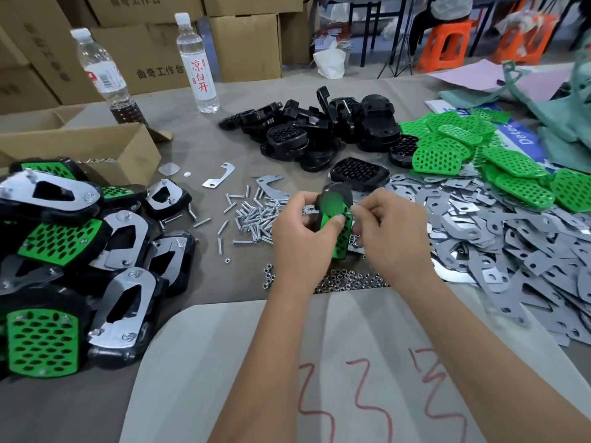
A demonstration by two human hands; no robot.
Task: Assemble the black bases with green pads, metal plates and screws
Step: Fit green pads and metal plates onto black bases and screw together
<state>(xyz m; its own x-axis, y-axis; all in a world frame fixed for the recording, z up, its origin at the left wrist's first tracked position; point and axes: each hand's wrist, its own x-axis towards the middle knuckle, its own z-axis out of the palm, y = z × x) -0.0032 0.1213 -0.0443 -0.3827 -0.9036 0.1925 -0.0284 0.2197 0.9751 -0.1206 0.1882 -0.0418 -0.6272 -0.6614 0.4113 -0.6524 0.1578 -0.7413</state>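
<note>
My left hand (302,233) grips a black base with a green pad (335,215) on it, held on edge above the table's middle. My right hand (388,231) pinches at the pad's right side; what it pinches is too small to tell. Loose screws (252,215) lie just left of my hands and small nuts (348,279) lie below them. Black bases (319,129) are heaped behind. Green pads (479,155) are piled at the right, with grey metal plates (499,238) spread in front of them. Finished assemblies (73,251) are stacked at the left.
Two water bottles (198,62) stand at the back left by an open cardboard box (96,148). A white sheet with red scribbles (335,362) covers the near table. Cartons and orange stools (447,43) are behind the table.
</note>
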